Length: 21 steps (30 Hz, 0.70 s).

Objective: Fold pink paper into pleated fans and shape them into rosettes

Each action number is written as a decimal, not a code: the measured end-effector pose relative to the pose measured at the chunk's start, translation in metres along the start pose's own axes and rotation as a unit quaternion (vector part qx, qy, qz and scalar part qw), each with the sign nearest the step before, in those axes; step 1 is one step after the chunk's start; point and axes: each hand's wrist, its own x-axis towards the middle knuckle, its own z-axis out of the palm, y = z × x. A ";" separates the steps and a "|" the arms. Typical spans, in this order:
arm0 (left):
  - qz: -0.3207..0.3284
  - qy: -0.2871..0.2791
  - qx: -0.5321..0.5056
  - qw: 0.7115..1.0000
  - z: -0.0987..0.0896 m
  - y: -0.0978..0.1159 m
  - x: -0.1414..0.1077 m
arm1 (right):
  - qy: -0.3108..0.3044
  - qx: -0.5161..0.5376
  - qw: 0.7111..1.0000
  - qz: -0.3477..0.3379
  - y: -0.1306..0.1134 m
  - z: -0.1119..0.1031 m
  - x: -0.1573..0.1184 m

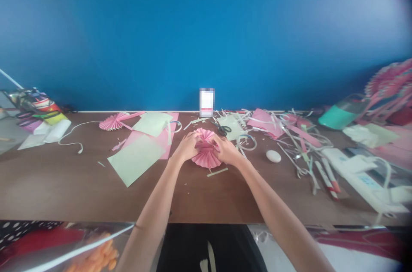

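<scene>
A pleated pink paper rosette (207, 159) lies on the brown table in front of me, its folds fanned into a round. My left hand (189, 144) grips its left side, fingers bent over the folds. On the opposite side my right hand (224, 147) holds the rosette the same way, and the fingertips of both hands are partly hidden among the pleats. Black-handled scissors (224, 129) lie just beyond my right hand. A narrow pale paper strip (217, 172) rests close to the rosette's near edge.
Pale green sheets (135, 160) and another pink paper fan (112, 122) lie to the left. Paper scraps, a white oval object (273, 156), markers (326, 179) and a white power strip (360, 177) are at right. A phone-like screen (207, 102) stands against the blue wall.
</scene>
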 end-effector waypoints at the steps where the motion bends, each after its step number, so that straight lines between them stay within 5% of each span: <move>1: -0.005 -0.007 -0.003 1.000 0.001 -0.001 0.000 | -0.002 -0.001 1.000 0.005 0.000 0.000 0.000; 21: -0.029 -0.030 -0.055 0.998 0.004 -0.005 0.001 | 0.024 -0.048 0.998 0.042 0.005 0.007 0.007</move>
